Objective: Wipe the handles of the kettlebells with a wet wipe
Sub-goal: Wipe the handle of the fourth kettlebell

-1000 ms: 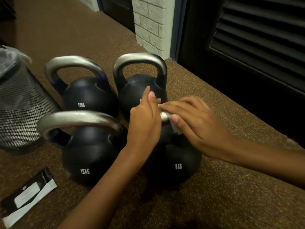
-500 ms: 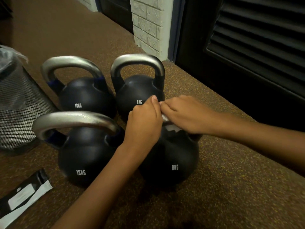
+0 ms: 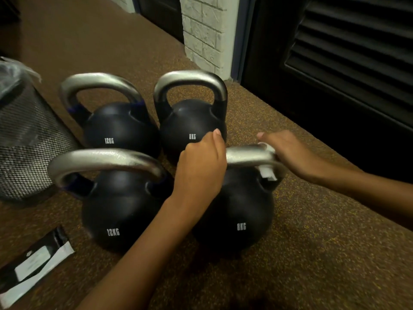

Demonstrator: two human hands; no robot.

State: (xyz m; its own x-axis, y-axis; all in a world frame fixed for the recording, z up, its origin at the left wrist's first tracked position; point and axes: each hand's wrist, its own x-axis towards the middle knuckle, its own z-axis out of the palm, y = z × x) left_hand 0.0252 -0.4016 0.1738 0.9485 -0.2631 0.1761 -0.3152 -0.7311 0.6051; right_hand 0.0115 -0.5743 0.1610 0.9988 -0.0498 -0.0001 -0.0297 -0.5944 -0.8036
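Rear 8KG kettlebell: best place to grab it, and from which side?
Probably the top bar of its handle, from above: the rear 8KG kettlebell stands upright, arch open and uncovered; its round body offers no hold.

The right hand (image 3: 290,153) no longer sits against the left hand (image 3: 201,162) — it is now out at the right end of the handle (image 3: 245,156) of the near 8KG kettlebell (image 3: 234,211); the wet wipe (image 3: 267,173) goes with it, draped over that bend; bare silver metal shows between the hands — hidden a second ago.
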